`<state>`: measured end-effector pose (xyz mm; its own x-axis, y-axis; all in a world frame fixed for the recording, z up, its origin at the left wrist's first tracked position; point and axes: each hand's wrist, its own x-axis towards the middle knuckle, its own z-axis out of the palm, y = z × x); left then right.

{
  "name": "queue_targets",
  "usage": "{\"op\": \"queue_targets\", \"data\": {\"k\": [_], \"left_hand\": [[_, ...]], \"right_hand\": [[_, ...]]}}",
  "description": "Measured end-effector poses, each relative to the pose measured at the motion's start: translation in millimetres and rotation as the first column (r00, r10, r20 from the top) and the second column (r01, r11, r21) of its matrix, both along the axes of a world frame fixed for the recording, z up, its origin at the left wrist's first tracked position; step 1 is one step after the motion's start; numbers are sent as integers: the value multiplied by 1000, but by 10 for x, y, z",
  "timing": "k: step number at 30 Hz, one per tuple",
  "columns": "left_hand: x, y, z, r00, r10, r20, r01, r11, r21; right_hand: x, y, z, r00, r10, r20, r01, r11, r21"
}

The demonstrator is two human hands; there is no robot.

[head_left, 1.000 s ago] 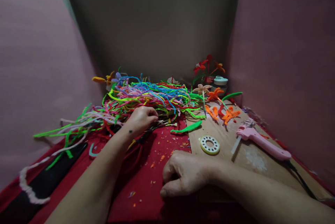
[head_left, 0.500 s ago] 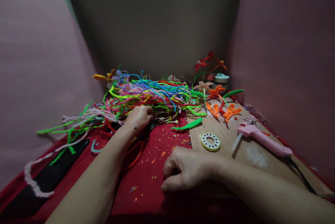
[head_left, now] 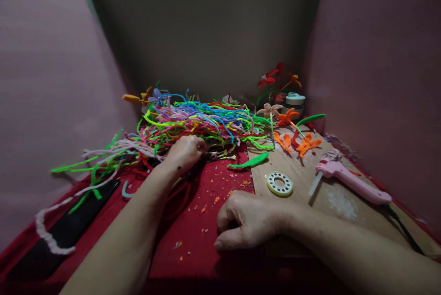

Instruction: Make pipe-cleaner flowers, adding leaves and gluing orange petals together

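Head view: held the left hand [head_left: 186,153] at the near edge of the pile of pipe cleaners [head_left: 203,122], mid-frame, with fingers curled — could not tell whether clenched on a strand or merely touching. Held the right hand [head_left: 243,219] loosely curled over the red-covered table [head_left: 193,258], lower centre, near the tape roll [head_left: 287,184]; saw nothing protruding, could not see into the palm. Judged the pile light, soft-coated and bendable, likely wire-cored — prone to tangling rather than slipping. Best pinched singly by a loose near end, then drawn out gently.
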<state>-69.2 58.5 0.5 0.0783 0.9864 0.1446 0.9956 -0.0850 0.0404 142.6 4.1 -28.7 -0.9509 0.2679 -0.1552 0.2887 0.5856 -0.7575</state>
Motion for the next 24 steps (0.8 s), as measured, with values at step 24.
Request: {"op": "queue_targets", "data": {"k": [24], "left_hand": [[57, -57, -34, 963, 103, -250, -108, 994, -7]], "right_hand": [[0, -16, 9, 1000, 19, -12, -19, 1000, 23]]}}
